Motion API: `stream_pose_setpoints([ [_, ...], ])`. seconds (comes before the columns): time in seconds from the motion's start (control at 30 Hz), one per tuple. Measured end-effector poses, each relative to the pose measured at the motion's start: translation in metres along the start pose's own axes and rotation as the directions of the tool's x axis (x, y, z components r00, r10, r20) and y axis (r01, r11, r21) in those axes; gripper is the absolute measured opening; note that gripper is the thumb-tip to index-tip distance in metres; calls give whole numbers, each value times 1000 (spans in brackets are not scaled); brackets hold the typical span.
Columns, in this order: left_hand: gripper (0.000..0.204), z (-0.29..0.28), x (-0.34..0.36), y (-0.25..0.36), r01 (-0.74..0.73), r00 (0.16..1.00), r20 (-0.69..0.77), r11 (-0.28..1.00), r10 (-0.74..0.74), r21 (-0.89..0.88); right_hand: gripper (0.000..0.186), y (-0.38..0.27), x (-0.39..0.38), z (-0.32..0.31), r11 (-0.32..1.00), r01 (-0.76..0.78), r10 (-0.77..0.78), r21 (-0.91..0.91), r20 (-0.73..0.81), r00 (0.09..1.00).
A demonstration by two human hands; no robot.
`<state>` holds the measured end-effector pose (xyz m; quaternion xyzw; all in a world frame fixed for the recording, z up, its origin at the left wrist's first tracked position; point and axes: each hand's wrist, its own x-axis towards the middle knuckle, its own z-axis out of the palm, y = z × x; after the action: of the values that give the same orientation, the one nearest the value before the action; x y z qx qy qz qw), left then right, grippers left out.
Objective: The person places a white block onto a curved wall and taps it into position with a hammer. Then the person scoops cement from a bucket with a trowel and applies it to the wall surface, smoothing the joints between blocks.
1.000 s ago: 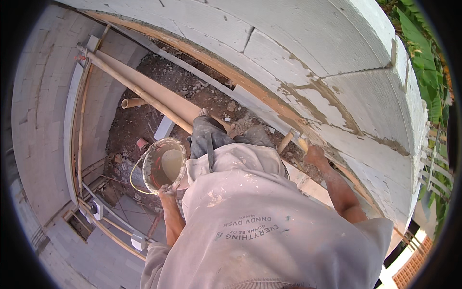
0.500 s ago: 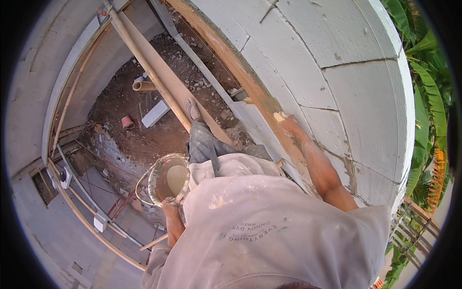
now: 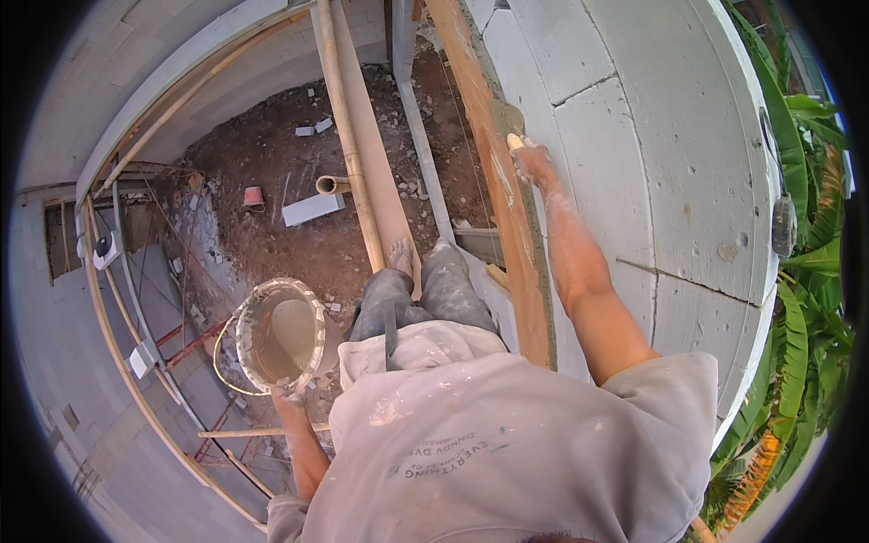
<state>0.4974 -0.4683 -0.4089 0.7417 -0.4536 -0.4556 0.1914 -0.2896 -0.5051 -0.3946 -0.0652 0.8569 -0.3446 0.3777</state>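
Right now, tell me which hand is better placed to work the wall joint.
Right. The right hand already rests at the mortar by the wall, while the left hand is occupied, holding the bucket by its rim.

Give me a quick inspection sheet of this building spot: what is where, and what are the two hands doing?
Surface: block wall, pale grey, mortar joints visible; an orange timber rail runs along its face.
Job's things: round bucket with pale wet mix inside, wire handle hanging loose.
Clutter: dirt floor far below with a loose block, a small red pot, a pipe end and rubble.
Grips: left hand holds the bucket by its rim; right hand presses a tool to the top of the rail, tool unclear.
Cables: thin strings near the rail.
Surroundings: bamboo pole, green palm leaves beyond the wall.
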Motion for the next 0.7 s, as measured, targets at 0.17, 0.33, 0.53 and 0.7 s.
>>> stream_pose_setpoints([
  [0.17, 25, 23, 22, 94, 283, 925, 21, 648, -381, -707, 60, 26, -6, 10, 977, -202, 205, -67, 30, 978],
  [0.33, 24, 29, 33, 157, 90, 996, 52, 953, -79, -291, 53, -66, 49, -3, 967, -201, 180, 156, 138, 974],
  [0.53, 24, 29, 124, 77, 469, 802, 69, 554, -593, -688, 55, -185, 141, 37, 995, 75, -77, -59, -36, 996],
  [0.7, 22, 38, 123, 81, 378, 913, -13, 856, -408, -354, 58, -290, 201, 46, 798, 299, -392, -523, -74, 917],
])
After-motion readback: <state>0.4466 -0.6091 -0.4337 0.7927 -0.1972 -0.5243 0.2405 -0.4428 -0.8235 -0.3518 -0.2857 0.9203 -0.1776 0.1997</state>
